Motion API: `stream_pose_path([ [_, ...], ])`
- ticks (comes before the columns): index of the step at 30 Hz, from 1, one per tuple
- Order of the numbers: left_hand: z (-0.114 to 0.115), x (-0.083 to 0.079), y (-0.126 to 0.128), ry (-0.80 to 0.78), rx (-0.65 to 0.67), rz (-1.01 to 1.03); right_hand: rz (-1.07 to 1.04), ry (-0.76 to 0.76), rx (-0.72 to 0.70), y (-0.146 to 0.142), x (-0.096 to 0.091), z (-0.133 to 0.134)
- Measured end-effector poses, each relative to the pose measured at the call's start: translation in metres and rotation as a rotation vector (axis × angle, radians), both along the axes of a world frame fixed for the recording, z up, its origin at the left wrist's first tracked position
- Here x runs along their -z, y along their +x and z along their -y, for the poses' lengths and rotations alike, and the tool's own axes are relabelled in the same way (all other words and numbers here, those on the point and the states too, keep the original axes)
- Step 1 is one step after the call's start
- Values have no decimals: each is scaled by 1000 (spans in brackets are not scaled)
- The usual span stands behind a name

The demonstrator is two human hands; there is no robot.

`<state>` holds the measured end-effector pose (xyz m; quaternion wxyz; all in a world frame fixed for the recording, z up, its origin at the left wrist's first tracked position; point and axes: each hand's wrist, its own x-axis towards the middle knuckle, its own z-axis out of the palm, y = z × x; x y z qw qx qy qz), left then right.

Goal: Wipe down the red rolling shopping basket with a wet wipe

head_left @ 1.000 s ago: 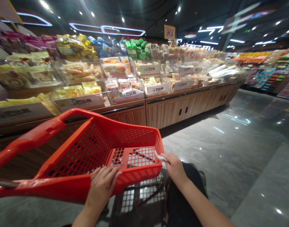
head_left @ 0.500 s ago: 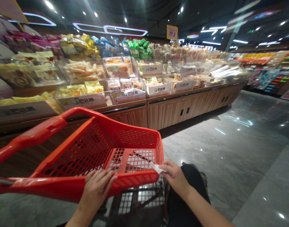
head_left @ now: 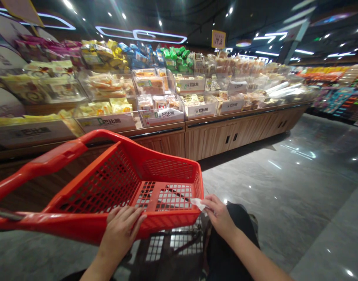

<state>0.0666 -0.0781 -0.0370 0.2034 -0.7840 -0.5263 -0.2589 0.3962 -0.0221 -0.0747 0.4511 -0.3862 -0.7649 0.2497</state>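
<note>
A red plastic shopping cart [head_left: 164, 216] with a perforated basket stands in front of me, its handle toward the left. My left hand [head_left: 123, 226] grips the near rim of the basket, fingers hooked over the top edge. Between the thumb and fingers of my right hand [head_left: 218, 216] is a crumpled white tissue [head_left: 199, 203]. The tissue lies against the basket's right-hand corner. Through the mesh the basket floor shows, with dark bars of the cart frame beneath.
Beyond the cart runs a wooden display counter [head_left: 206, 144] stacked with packaged baked goods in clear bins. A yellow-edged price sign [head_left: 218, 39] rises above it. Grey shiny floor [head_left: 284, 195] stretches to the right, and my dark-clothed knee [head_left: 240, 226] is beside the right hand.
The view has shifted slightly, so the counter sits a little further right. My right hand and the tissue have moved slightly right and up along the basket corner. My left hand keeps its place.
</note>
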Motion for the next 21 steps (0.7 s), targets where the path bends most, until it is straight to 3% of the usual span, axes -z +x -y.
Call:
stream_pose_path([
  [3,4,-5,31,-15,-21,-2,-31,-38,-12,-3,0,13],
  [6,5,-7,81,-90,41,96,-51,-77,14,-8,-2,19],
  [10,0,0,133,-233,11,139,-53,-105,-50,-16,-6,24],
  [15,0,14,139,-297,-88,125,9,-56,-103,-22,-6,15],
  [21,4,21,130,-278,-89,146,-26,31,36,-27,4,-10],
])
